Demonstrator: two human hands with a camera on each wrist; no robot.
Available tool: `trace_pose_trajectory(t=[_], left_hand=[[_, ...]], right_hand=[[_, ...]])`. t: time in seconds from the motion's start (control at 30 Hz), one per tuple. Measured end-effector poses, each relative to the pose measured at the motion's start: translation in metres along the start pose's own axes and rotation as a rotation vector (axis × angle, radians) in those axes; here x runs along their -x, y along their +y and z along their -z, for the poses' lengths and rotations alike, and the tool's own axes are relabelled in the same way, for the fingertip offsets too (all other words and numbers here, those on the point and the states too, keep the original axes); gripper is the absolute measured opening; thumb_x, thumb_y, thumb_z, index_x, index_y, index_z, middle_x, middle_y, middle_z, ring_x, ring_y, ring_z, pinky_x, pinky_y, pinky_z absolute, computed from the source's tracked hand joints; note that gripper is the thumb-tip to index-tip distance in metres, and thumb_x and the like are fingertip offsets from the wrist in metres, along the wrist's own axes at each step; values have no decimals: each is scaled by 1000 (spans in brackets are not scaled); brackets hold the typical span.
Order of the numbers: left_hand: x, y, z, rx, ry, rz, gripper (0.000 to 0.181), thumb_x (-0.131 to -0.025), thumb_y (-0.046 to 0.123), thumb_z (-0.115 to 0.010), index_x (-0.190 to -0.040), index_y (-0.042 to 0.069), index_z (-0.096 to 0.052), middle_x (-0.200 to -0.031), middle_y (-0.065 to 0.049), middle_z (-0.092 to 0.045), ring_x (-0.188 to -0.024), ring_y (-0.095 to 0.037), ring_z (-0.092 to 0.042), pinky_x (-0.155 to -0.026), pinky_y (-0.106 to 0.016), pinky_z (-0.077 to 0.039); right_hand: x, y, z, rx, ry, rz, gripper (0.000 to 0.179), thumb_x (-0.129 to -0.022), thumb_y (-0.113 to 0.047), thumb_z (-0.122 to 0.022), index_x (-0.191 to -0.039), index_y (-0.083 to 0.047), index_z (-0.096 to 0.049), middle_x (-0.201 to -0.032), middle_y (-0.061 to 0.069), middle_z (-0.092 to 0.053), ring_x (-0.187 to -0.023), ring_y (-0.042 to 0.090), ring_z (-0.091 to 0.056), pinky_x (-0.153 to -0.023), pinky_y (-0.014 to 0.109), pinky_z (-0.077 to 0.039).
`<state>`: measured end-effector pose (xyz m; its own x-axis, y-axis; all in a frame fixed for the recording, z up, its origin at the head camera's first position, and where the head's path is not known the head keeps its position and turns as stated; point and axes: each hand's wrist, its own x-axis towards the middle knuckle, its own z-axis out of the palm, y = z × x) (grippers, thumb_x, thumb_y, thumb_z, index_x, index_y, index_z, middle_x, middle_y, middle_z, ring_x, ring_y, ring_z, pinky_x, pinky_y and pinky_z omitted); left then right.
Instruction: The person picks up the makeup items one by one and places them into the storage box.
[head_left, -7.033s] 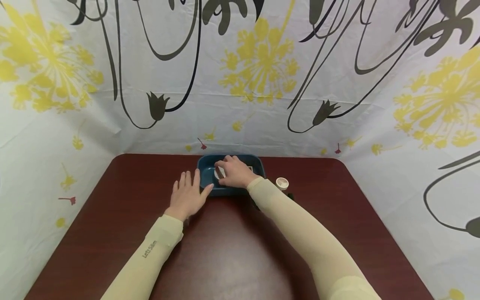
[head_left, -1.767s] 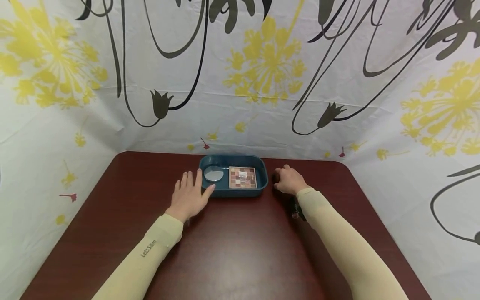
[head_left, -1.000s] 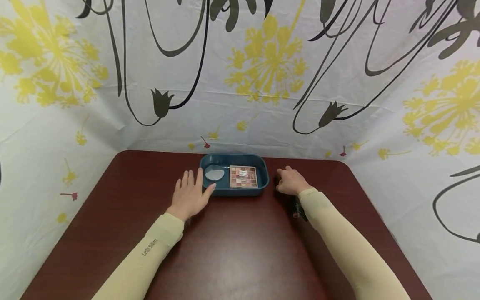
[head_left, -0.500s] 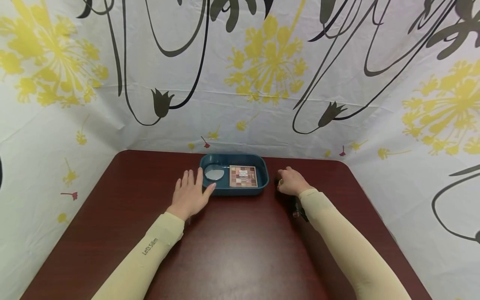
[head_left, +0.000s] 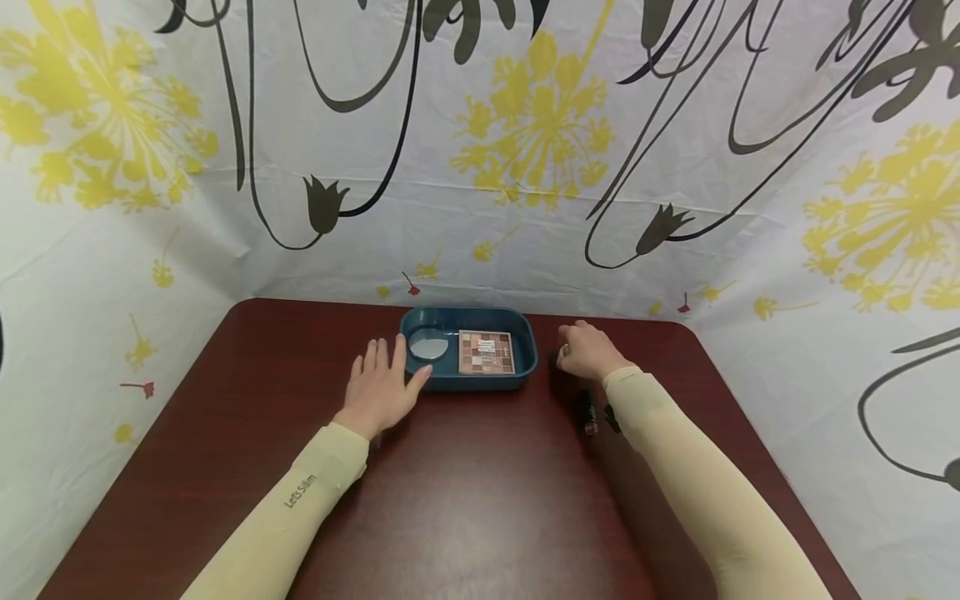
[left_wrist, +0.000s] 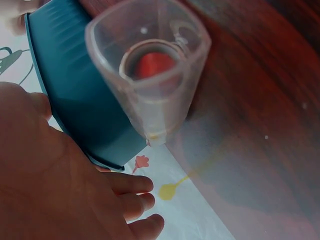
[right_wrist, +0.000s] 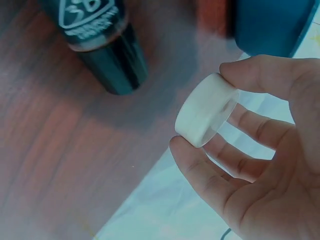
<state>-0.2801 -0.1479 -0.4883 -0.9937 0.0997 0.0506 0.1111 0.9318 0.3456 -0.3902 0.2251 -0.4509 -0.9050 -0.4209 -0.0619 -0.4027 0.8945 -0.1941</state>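
Note:
My left hand (head_left: 378,387) lies with straight, spread fingers at the left end of a blue plastic tray (head_left: 468,385). In the tray are a round, whitish disc (head_left: 429,344) and a square makeup palette (head_left: 486,352) with a patterned cover. Right of the tray, my right hand (head_left: 591,352) pinches a small, round white case (right_wrist: 206,111) between thumb and fingers, tilted on edge. Seen from the head, my hand hides this case. A black tube with white lettering (right_wrist: 100,45) lies on the table below that hand.
Beside the black tube is another small black item (head_left: 612,418), partly behind my right sleeve. A clear, tapered plastic tube with red inside (left_wrist: 150,75) stands out near my left wrist. Patterned white cloth (head_left: 450,208) hangs behind the dark red table (head_left: 465,500).
Seven seconds ago my right hand held the round disc in the tray; now the disc rests there. That hand has since moved right of the tray and shifted slightly, baring the black tube.

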Motion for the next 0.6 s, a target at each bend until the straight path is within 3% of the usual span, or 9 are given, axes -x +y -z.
trace_pose_trajectory(t=[0.13, 0.37, 0.6], left_hand=[[0, 0, 1, 0, 2, -1, 88, -101, 65, -34, -162, 5, -12, -162, -30, -17, -151, -45, -8, -118, -60, -11], [0, 0, 0, 0, -1, -2, 88, -101, 66, -32, -162, 5, -12, -162, -29, -17, -151, -44, -8, -118, -60, -12], [1, 1, 2, -5, -5, -1, 87, -102, 65, -32, -162, 5, -11, -162, -30, -16, -151, -45, -8, -118, -60, -12]], right_hand=[[0, -5, 6, -1, 14, 4, 32, -88, -8, -58, -118, 0, -65, -108, 21, -56, -89, 33, -56, -77, 50, -49], [-3, -13, 10, 2, 56, -4, 21, -90, -11, -61, -108, -3, -67, -103, 17, -58, -90, 33, -57, -78, 50, -50], [-8, -27, 14, 2, 89, -23, 20, -91, -13, -64, -109, -5, -69, -104, 15, -60, -94, 32, -57, -81, 49, -50]])
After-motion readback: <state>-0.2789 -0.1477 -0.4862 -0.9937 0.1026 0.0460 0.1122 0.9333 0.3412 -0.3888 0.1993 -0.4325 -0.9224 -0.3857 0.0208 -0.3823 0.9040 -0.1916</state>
